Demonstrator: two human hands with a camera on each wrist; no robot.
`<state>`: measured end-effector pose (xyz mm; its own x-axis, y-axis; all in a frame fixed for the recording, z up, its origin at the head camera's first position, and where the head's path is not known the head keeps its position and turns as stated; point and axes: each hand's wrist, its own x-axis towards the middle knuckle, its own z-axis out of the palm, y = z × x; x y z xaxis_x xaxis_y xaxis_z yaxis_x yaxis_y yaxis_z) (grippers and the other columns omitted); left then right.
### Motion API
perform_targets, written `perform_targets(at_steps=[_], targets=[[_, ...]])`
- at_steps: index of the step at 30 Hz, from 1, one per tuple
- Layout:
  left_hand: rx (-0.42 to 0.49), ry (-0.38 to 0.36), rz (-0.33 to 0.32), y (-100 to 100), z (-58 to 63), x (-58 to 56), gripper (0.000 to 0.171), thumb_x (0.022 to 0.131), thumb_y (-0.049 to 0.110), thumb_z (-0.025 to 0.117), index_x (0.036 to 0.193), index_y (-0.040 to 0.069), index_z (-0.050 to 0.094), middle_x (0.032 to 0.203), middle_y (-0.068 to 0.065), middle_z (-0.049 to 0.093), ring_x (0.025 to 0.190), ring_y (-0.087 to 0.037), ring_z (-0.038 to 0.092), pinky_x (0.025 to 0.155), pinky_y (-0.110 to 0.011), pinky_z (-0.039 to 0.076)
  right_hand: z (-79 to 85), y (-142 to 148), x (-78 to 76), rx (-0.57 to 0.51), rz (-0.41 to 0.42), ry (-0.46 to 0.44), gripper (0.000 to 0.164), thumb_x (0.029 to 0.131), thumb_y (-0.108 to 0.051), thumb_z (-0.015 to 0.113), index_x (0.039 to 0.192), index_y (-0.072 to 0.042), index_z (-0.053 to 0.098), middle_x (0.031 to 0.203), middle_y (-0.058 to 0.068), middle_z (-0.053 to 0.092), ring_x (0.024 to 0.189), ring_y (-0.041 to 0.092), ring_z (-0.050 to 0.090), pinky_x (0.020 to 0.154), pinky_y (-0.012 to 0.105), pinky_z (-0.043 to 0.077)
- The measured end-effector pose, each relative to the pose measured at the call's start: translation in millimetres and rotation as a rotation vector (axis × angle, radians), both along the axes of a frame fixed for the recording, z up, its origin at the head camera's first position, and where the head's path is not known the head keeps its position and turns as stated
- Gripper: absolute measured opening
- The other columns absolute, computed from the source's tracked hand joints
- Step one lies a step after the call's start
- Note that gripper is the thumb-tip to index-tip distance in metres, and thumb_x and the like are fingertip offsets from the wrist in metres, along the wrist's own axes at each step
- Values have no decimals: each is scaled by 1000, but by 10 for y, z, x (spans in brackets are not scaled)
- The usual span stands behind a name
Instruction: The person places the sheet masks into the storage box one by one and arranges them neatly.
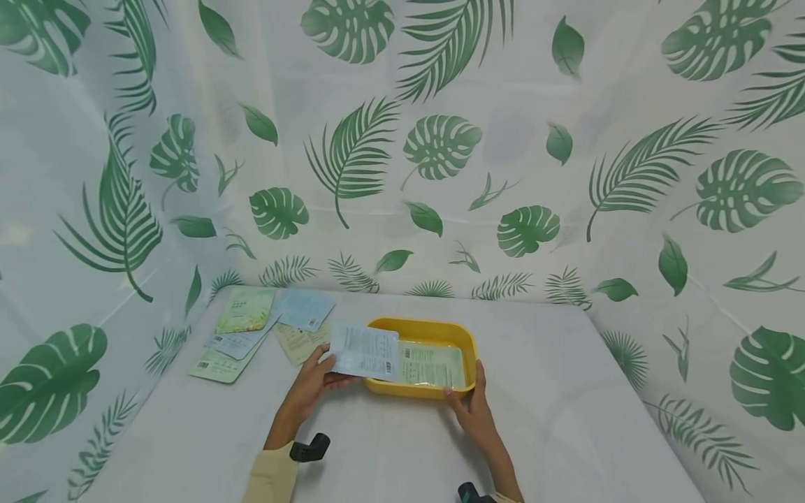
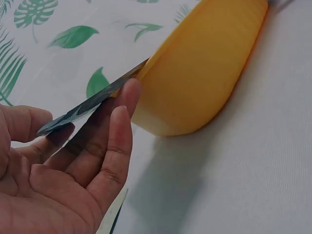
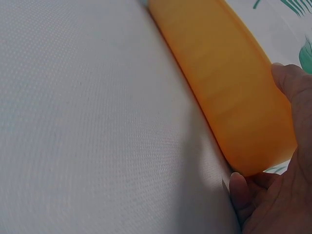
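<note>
My left hand (image 1: 311, 383) pinches a flat light-blue packet (image 1: 363, 351), printed with small text and a barcode, by its left edge. In the left wrist view the thumb lies on top of the packet (image 2: 92, 103) and the fingers are beneath it. The packet tilts over the left part of a yellow plastic basin (image 1: 409, 392), overlapping its rim. Inside the basin a pale green packet (image 1: 430, 365) lies flat, partly covered by the blue one. My right hand (image 1: 473, 412) grips the basin's near right corner, thumb at the rim (image 3: 287, 80) and fingers round the outside.
Left of the basin, several packets overlap on the white table (image 1: 553, 419): a green one (image 1: 245, 309) on top, a pale blue one (image 1: 235, 342), another green one (image 1: 220, 365), a blue one (image 1: 306, 309) and a yellowish one (image 1: 298, 342). A leaf-patterned curtain (image 1: 440, 230) stands behind.
</note>
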<state>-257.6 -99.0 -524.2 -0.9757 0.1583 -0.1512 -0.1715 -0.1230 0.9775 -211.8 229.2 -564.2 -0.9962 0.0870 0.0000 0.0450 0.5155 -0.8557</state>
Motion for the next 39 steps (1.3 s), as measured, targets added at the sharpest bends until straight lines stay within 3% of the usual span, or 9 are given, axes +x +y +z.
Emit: perform_targets(at_steps=[14,21,24,29,32,34,37,39], targets=[[-151,140,-69,141,115,-57,45,106,20,42,146,0,39,121,-25,63,96,-27,70,83,-35,56,20,18,3,5,-6,1,98,95,-49,58,156,-22,-14,164,21,-1,149,44,7,117,60,13],[-365,257,-123,249,112,-56,45,105,18,45,145,-3,42,106,-21,69,85,-20,69,75,-34,54,22,13,13,-11,-12,4,97,95,-47,58,156,-21,-13,164,21,-2,149,45,6,117,61,13],[-467,334,-88,320,104,-52,41,103,14,48,141,-1,48,98,-17,71,74,-15,67,67,-27,52,6,9,10,-7,-8,0,97,95,-48,58,156,-21,-13,164,21,-2,149,45,6,117,60,13],[-715,481,13,449,164,-26,39,97,6,57,135,-3,55,97,-17,72,64,-9,61,55,-20,46,6,9,12,0,0,6,97,95,-48,57,156,-21,-14,164,21,-2,149,45,6,117,60,12],[-838,512,62,529,207,-22,41,95,5,61,134,-4,54,102,-18,71,72,-14,65,59,-24,51,14,12,12,-1,1,10,97,95,-47,58,156,-21,-14,163,21,-1,149,45,6,117,61,12],[-890,513,81,577,208,-25,43,95,6,61,136,-3,53,110,-19,70,88,-21,70,71,-30,56,14,11,12,2,0,4,97,95,-48,57,156,-21,-14,163,21,-2,149,45,6,117,61,12],[-949,521,91,640,183,-22,42,95,6,60,136,0,54,122,-18,66,112,-30,65,89,-39,55,23,5,20,5,-4,-8,97,95,-48,57,156,-21,-14,163,22,-1,149,45,7,118,60,13],[-991,567,94,677,167,-16,38,94,3,62,131,2,58,125,-17,65,118,-31,62,94,-41,53,35,3,24,5,-6,-11,97,95,-48,57,156,-21,-14,163,22,-1,148,46,7,117,60,13]])
